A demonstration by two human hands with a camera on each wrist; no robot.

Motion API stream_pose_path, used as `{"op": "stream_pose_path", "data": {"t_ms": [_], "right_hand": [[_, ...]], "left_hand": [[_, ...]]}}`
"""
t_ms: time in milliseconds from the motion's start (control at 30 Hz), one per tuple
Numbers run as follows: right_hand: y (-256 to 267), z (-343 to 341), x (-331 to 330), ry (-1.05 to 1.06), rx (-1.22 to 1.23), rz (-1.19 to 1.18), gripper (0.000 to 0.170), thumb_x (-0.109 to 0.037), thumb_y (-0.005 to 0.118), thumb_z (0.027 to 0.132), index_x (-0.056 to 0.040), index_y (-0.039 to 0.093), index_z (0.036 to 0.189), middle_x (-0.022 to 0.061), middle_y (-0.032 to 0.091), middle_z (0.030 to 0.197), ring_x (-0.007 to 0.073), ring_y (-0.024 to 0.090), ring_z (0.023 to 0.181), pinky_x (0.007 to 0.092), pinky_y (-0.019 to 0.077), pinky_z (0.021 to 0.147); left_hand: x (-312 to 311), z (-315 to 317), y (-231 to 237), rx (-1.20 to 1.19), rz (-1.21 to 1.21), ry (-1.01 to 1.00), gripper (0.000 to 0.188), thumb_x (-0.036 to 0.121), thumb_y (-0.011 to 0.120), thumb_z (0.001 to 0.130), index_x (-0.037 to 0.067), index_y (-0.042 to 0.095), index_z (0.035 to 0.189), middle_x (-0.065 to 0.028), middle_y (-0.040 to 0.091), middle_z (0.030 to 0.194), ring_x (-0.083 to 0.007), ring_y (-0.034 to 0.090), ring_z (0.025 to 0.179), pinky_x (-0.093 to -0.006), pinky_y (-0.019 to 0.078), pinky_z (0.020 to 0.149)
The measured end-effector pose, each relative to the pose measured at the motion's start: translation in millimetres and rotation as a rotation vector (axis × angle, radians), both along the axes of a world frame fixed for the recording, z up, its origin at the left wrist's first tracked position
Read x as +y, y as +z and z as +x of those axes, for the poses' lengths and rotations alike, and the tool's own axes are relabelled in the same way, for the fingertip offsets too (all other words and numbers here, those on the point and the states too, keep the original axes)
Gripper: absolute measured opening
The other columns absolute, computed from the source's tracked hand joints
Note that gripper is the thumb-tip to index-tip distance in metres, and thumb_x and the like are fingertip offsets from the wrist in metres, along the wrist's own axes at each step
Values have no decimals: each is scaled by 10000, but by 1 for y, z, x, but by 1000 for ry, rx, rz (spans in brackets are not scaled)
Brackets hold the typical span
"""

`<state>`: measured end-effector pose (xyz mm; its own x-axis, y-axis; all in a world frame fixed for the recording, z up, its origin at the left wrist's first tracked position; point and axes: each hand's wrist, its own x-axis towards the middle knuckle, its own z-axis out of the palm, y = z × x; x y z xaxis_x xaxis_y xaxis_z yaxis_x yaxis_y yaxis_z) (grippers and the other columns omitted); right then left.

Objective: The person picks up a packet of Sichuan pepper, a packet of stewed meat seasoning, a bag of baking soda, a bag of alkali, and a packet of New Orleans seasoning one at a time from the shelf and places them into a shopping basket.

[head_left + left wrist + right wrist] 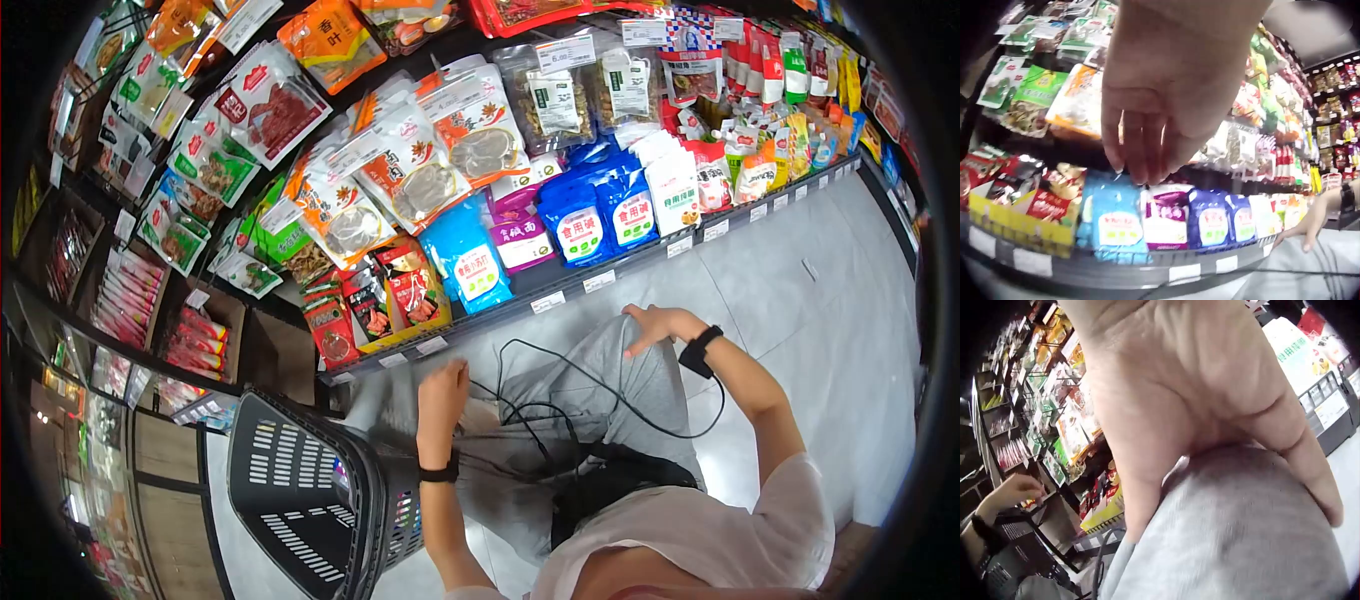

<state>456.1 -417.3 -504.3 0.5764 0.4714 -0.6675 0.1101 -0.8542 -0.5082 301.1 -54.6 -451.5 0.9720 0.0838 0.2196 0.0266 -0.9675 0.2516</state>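
My left hand (442, 395) is raised near the shelf's front edge, beside the shopping basket (300, 515). Its fingers hang loosely bent with nothing seen between them. In the left wrist view the fingertips overlap the light-blue bag (1116, 215) and the purple bag (1166, 219) on the low shelf. My right hand (660, 325) rests on the knee (1241, 512) in grey trousers, thumb and fingers spread over the cloth. A black cable (620, 395) loops across the lap between the hands.
A low shelf holds blue bags (578, 230), red packets in a yellow box (408, 290) and white-orange pouches (410, 180) hanging above. Price tags (548, 302) line its front rail. Compartments with pink packets (128, 290) stand at the left. Pale tiled floor (810, 330) lies at the right.
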Motion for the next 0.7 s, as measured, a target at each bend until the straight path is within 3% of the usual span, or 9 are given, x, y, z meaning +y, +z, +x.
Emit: {"op": "stream_pose_path", "data": {"t_ms": [67,100,133,233,400,533,633,700], "right_hand": [[-4,11,1,30,77,1,1055,-443,790,530,-118,202,1343,286,398,1221,415,420,1120,491,414,845],[-10,18,3,45,114,0,1067,-435,799,522,-110,199,1342,278,408,1218,407,420,1125,488,420,835],[-27,26,2,93,93,-36,1137,-494,783,475,-57,204,1350,269,391,1267,361,444,1132,401,391,891],[-36,38,7,124,116,-97,1163,-512,787,460,-48,201,1351,260,393,1271,357,439,1138,389,385,899],[-25,49,14,66,340,-208,1207,-512,795,453,-101,150,1386,232,244,1377,332,271,1271,397,303,980],[-20,49,11,-50,414,-141,966,-399,804,507,-137,343,1315,143,385,1307,273,301,1252,352,297,954],[-15,46,13,-7,364,-191,981,-486,773,504,-106,357,1308,153,381,1317,283,320,1242,353,296,964],[-19,43,18,44,233,-131,1018,-605,709,506,-55,373,1294,208,360,1318,316,351,1216,378,312,961]], "left_hand": [[15,-20,-25,78,-201,69,184,162,547,810,1,589,890,-193,596,755,-361,577,707,-386,458,604],[28,-31,-46,111,-239,110,199,170,550,814,1,590,910,-190,603,777,-337,588,726,-372,456,624],[43,-44,-70,144,-278,153,214,178,552,817,1,591,931,-187,610,799,-313,600,746,-358,454,645],[89,-90,-155,466,-461,244,271,208,567,823,21,578,1018,-116,635,894,-234,603,816,-324,447,699],[79,-70,-136,381,-1143,318,348,252,583,831,53,535,1113,-22,604,1005,-153,572,902,-286,435,775],[87,-70,-147,79,-1578,522,277,224,571,841,45,545,1050,-21,597,962,-133,557,907,-298,442,821],[106,-79,-161,-148,-1867,541,184,184,544,848,69,556,992,-14,597,915,-141,563,857,-313,452,799],[112,-81,-159,-265,-1993,568,140,163,531,850,86,558,964,-9,592,889,-144,563,825,-326,459,782]]}}
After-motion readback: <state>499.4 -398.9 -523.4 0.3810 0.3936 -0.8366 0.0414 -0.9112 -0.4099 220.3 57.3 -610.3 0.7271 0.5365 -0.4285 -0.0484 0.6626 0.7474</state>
